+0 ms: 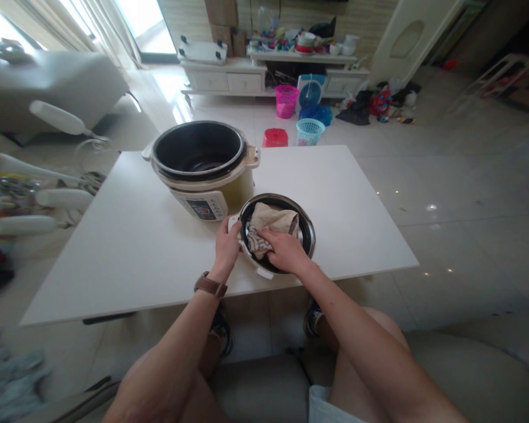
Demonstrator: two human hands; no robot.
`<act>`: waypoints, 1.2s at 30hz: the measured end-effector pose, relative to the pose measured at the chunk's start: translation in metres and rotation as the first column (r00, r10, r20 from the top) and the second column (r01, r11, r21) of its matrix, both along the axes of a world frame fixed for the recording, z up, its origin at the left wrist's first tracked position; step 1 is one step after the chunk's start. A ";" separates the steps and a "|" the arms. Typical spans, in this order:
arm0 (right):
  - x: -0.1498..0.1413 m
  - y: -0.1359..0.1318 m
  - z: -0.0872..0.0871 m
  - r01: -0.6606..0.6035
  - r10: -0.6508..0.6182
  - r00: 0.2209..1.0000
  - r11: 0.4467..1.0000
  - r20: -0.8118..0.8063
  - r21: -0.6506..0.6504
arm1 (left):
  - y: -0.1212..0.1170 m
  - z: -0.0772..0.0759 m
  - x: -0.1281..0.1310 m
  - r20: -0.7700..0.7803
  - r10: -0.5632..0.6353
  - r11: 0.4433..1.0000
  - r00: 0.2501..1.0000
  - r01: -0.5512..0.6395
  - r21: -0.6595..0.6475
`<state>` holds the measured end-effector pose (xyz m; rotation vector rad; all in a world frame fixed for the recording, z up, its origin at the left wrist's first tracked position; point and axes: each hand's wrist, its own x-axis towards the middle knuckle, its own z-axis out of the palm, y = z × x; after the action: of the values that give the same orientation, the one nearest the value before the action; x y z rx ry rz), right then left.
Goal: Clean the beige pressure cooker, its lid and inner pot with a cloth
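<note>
A round lid (pixel 309 226) with a metal rim and dark inner side lies tilted at the table's near edge, inside facing up. My left hand (pixel 228 245) is closed on the lid's left edge, by a white part; a brown watch is on that wrist. My right hand (pixel 286 251) presses a beige patterned cloth (pixel 273 220) against the inside of the lid, fingers on top of the cloth. Behind and to the left stands an electric pressure cooker (pixel 238 191) without its lid, its dark inner pot (pixel 198 147) showing.
The white table (pixel 335 194) carries the cooker and lid. Beyond it on the floor are a red stool (pixel 275 138), a light blue basket (pixel 310 130) and a pink basket (pixel 286 101). White curved handles (pixel 62 117) stick out at the left.
</note>
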<state>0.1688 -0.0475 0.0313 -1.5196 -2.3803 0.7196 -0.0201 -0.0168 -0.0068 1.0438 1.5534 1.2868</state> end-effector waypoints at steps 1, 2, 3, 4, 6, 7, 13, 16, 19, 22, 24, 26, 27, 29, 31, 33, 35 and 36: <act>-0.001 0.000 0.000 0.004 -0.004 1.000 1.000 0.007 -0.002 | 0.000 -0.001 0.000 -0.005 0.001 1.000 1.000 -0.001 0.007; -0.001 0.000 0.001 0.007 -0.007 1.000 1.000 0.013 -0.005 | 0.001 -0.001 -0.001 -0.010 0.000 1.000 1.000 0.000 0.014; -0.002 0.000 0.001 0.010 -0.010 1.000 1.000 0.017 -0.007 | 0.001 -0.002 -0.001 -0.013 -0.001 1.000 1.000 0.001 0.020; -0.002 0.000 0.002 0.011 -0.010 1.000 1.000 0.020 -0.008 | 0.002 -0.003 -0.002 -0.016 -0.003 1.000 1.000 0.003 0.027; -0.003 0.000 0.002 0.011 -0.011 1.000 1.000 0.027 -0.010 | 0.003 -0.004 -0.002 -0.023 -0.006 0.999 1.000 0.007 0.041; -0.004 0.000 0.002 0.011 -0.011 0.999 1.000 0.031 -0.010 | 0.003 -0.004 -0.003 -0.029 -0.006 0.999 1.000 0.007 0.045; -0.005 -0.001 -0.001 0.015 -0.015 0.999 1.000 0.038 0.001 | 0.003 -0.001 -0.003 -0.051 -0.027 0.999 0.998 0.029 0.039; -0.006 -0.001 -0.002 0.022 -0.021 0.999 1.000 0.048 -0.004 | 0.003 0.001 -0.002 -0.059 -0.030 0.999 0.998 0.031 0.025; -0.006 -0.001 -0.002 0.017 -0.016 0.999 1.000 0.048 -0.004 | 0.003 0.001 -0.002 -0.055 -0.035 0.999 0.998 0.036 0.019; -0.006 -0.001 -0.003 0.015 -0.015 0.999 1.000 0.048 0.002 | 0.003 0.000 -0.002 -0.051 -0.034 0.999 0.998 0.035 0.021; -0.006 -0.002 -0.003 0.017 -0.018 0.999 1.000 0.048 0.007 | 0.003 0.000 -0.002 -0.046 -0.029 0.999 0.999 0.030 0.024; -0.006 -0.002 -0.003 0.020 -0.020 0.999 1.000 0.046 0.008 | 0.003 0.000 -0.002 -0.038 -0.023 1.000 0.999 0.023 0.015; -0.006 -0.002 -0.003 0.021 -0.022 0.999 1.000 0.044 0.008 | 0.003 0.000 -0.002 -0.036 -0.019 1.000 0.999 0.020 0.009; -0.007 -0.002 -0.002 0.021 -0.021 0.999 1.000 0.039 0.006 | 0.003 0.001 -0.002 -0.038 -0.015 1.000 0.999 0.016 0.001; -0.007 -0.002 -0.002 0.022 -0.022 0.999 1.000 0.034 0.003 | 0.004 0.001 -0.002 -0.045 -0.017 1.000 0.999 0.017 0.000; -0.008 -0.002 -0.002 0.028 -0.028 0.999 1.000 0.034 0.004 | 0.004 0.001 -0.003 -0.045 -0.019 1.000 0.999 0.018 -0.007; -0.008 -0.002 -0.002 0.032 -0.032 0.999 0.999 0.035 0.015 | 0.005 0.000 -0.003 -0.043 -0.020 1.000 0.999 0.019 -0.012; -0.007 -0.001 -0.002 0.026 -0.027 0.999 0.999 0.035 0.019 | 0.005 -0.001 -0.003 -0.041 -0.018 1.000 0.999 0.018 -0.009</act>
<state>0.1619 -0.0489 0.0295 -1.5655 -2.3808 0.6688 -0.0234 -0.0122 -0.0076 1.0823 1.5752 1.2527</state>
